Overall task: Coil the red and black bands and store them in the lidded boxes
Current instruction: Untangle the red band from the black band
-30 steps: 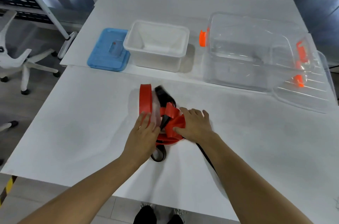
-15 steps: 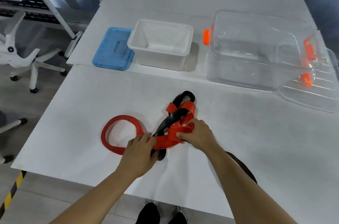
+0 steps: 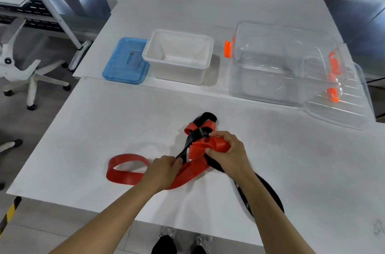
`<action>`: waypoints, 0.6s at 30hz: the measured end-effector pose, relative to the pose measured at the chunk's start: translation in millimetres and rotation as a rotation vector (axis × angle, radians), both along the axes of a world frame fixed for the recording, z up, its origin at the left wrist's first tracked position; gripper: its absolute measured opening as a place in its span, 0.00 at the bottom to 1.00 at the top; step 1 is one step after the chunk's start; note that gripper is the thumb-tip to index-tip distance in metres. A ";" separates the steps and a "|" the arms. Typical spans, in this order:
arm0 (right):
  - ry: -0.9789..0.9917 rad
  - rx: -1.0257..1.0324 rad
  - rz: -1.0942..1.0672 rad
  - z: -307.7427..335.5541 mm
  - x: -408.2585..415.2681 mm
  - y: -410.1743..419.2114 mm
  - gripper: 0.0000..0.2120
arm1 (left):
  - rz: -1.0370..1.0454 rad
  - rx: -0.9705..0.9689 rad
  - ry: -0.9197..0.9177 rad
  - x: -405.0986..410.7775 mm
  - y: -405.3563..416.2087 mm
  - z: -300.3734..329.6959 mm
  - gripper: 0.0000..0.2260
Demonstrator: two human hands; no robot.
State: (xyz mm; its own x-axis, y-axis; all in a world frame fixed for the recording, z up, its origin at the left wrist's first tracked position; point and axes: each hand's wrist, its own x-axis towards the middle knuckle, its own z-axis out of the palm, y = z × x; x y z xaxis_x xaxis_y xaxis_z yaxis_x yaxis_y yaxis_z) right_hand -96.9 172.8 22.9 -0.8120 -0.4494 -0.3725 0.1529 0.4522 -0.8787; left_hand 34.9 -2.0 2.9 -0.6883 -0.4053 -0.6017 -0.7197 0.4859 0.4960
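At frame centre, the right hand (image 3: pixel 227 150) grasps the bunched flat red elastic band (image 3: pixel 187 172) and the left hand (image 3: pixel 164 170) pinches its tail beside the tangled black band (image 3: pixel 268 191); judged untangling, separation next.

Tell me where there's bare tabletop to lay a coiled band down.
Bare table left of the red band, and right of the right hand below the clear box. Crowded around both hands, where red and black band tangle.

Lid (image 3: pixel 125 60) left of small box (image 3: pixel 179 56); large box (image 3: pixel 281 62) right; tangled bands (image 3: pixel 200 149) in front.
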 end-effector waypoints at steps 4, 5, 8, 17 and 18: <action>0.000 -0.070 0.014 5.3 33.0 2.2 0.24 | 0.494 0.595 -0.058 -30.6 9.4 12.4 0.24; 0.009 -0.082 0.039 5.2 41.5 3.2 0.25 | 0.560 0.695 -0.085 -35.1 13.5 14.3 0.24; -0.034 -0.115 0.132 4.1 61.4 10.2 0.28 | 0.764 0.814 -0.038 -40.6 23.4 13.0 0.16; 0.050 0.169 -0.054 -2.2 48.0 28.8 0.20 | 0.803 0.834 0.073 -22.5 24.4 18.9 0.10; 0.097 0.323 0.098 -5.4 45.3 28.7 0.26 | 0.801 0.843 0.092 -21.6 24.5 21.4 0.09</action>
